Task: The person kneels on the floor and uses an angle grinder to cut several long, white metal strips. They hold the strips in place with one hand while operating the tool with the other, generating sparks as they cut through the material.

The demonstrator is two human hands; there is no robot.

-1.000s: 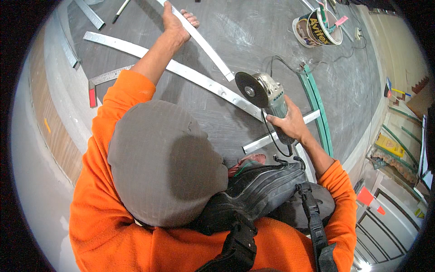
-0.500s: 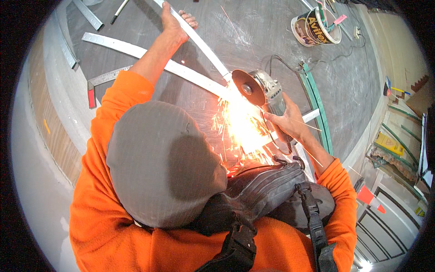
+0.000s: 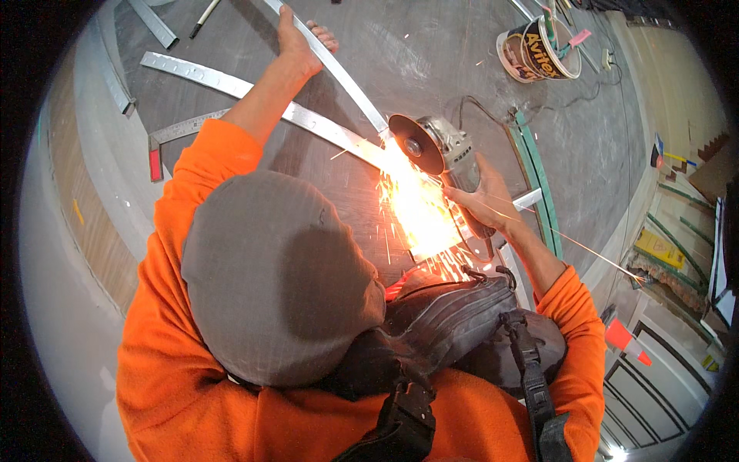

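My left hand (image 3: 299,51) is closed around a narrow light metal strip (image 3: 345,81), held up at a slant over the floor. My right hand (image 3: 486,199) grips the body of a grey angle grinder (image 3: 453,146) with a dark reddish disc. That disc meets the lower end of the strip, and bright sparks (image 3: 419,204) stream toward my body, hiding the exact contact. Beneath, a longer pale metal profile (image 3: 319,129) lies across the floor, partly covered by my left forearm and the glare.
A metal square (image 3: 185,131) with a red end lies left of my left arm. Green metal profiles (image 3: 531,173) lie to the right, near the grinder's cable. A paint bucket (image 3: 517,55) with tools stands far right. More metal profiles (image 3: 151,25) rest at far left.
The grinder has shifted slightly left and up, its disc still at the strip's end. The spark stream has changed shape, with one long streak flying right. My left hand stays nearly in place.
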